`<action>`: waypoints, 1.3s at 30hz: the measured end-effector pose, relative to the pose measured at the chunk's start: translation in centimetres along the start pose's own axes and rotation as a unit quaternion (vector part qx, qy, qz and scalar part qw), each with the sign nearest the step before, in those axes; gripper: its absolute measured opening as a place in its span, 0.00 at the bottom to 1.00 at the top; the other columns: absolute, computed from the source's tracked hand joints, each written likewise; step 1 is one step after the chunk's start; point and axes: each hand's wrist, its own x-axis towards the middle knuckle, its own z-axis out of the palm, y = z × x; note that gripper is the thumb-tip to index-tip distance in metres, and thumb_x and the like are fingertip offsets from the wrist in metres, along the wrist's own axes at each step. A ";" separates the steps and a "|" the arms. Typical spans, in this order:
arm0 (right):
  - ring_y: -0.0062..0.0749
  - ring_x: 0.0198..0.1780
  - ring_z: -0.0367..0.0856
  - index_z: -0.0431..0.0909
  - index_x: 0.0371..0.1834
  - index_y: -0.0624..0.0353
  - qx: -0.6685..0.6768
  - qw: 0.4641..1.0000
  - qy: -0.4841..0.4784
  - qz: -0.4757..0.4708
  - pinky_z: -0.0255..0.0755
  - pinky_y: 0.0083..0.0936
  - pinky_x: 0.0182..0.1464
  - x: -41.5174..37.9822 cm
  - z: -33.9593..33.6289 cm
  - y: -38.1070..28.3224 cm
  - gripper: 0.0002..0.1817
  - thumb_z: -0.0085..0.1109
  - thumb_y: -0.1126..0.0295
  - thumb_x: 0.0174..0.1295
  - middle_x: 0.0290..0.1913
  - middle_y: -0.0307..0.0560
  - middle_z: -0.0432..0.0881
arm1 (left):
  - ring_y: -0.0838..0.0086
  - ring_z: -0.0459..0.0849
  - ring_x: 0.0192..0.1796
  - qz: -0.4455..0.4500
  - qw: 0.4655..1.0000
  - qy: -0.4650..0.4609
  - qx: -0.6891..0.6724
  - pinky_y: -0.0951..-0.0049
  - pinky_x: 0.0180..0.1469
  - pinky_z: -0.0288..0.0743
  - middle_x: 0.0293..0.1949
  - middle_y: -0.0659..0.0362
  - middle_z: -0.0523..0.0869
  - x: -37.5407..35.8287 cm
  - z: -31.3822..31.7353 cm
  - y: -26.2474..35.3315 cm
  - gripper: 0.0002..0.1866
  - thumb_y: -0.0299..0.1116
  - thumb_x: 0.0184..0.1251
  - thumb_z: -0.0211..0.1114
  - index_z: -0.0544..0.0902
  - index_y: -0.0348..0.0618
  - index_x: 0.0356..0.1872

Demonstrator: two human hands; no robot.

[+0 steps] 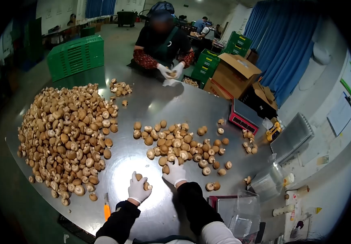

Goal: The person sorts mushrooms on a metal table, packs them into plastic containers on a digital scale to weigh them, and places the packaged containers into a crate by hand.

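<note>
My left hand [138, 191], in a white glove, is closed around brown-capped mushrooms; one mushroom [139, 177] shows at the fingertips and another [147, 186] by the thumb. To its right, my gloved right hand [175, 174] is at the near edge of a loose group of mushrooms [177, 143]. A single mushroom [165, 169] sits between its thumb and fingers, which look closed on it. Below my left hand lies a knife with an orange handle [107, 210].
A big mushroom heap [67, 134] covers the left of the metal table [122, 162]. Across stands a person [159, 46] with gloved hands on a mushroom. A red scale [243, 116], a second scale [224, 207], clear plastic trays [244, 219] and a yellow tape dispenser [273, 131] line the right.
</note>
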 end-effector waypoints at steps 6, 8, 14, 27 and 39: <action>0.55 0.54 0.70 0.78 0.50 0.42 0.053 0.993 0.109 0.001 0.73 0.47 0.50 0.1 3.7 0.5 0.23 0.61 0.51 0.49 0.60 0.47 0.67 | 0.47 0.74 0.55 0.028 0.998 0.055 0.017 0.59 0.50 0.76 0.64 0.39 0.62 -0.1 1.0 -0.6 0.21 0.47 0.47 0.68 0.82 0.56 0.44; 0.54 0.50 0.74 0.80 0.40 0.49 0.043 0.998 0.043 -0.008 0.72 0.43 0.48 -1.2 1.7 -0.6 0.16 0.56 0.56 0.51 0.44 0.50 0.79 | 0.48 0.75 0.54 0.041 0.997 0.071 0.018 0.58 0.49 0.77 0.63 0.40 0.62 -0.2 1.1 -0.8 0.21 0.48 0.47 0.68 0.82 0.57 0.44; 0.35 0.24 0.77 0.80 0.32 0.58 0.520 0.827 0.211 0.043 0.73 0.28 0.30 -2.9 4.5 -0.2 0.13 0.61 0.58 0.54 0.23 0.42 0.79 | 0.46 0.73 0.55 -0.012 0.988 0.092 -0.126 0.60 0.56 0.73 0.61 0.41 0.63 -0.6 1.1 -1.2 0.21 0.43 0.48 0.69 0.81 0.52 0.45; 0.15 0.29 0.75 0.76 0.52 0.60 0.653 0.704 0.254 0.114 0.71 0.13 0.28 -34.1 -14.9 10.1 0.18 0.59 0.70 0.56 0.39 0.41 0.79 | 0.69 0.75 0.50 0.096 0.802 -0.204 -0.553 0.72 0.53 0.71 0.48 0.55 0.74 -9.8 2.8 21.9 0.26 0.25 0.49 0.69 0.74 0.43 0.53; 0.48 0.59 0.71 0.67 0.59 0.66 0.322 0.847 0.370 0.203 0.63 0.35 0.62 -38.5 -11.5 23.3 0.33 0.68 0.67 0.50 0.57 0.60 0.73 | 0.38 0.58 0.64 0.489 0.845 -0.202 -0.077 0.47 0.64 0.60 0.65 0.45 0.62 -17.9 11.7 33.5 0.41 0.47 0.42 0.72 0.68 0.56 0.63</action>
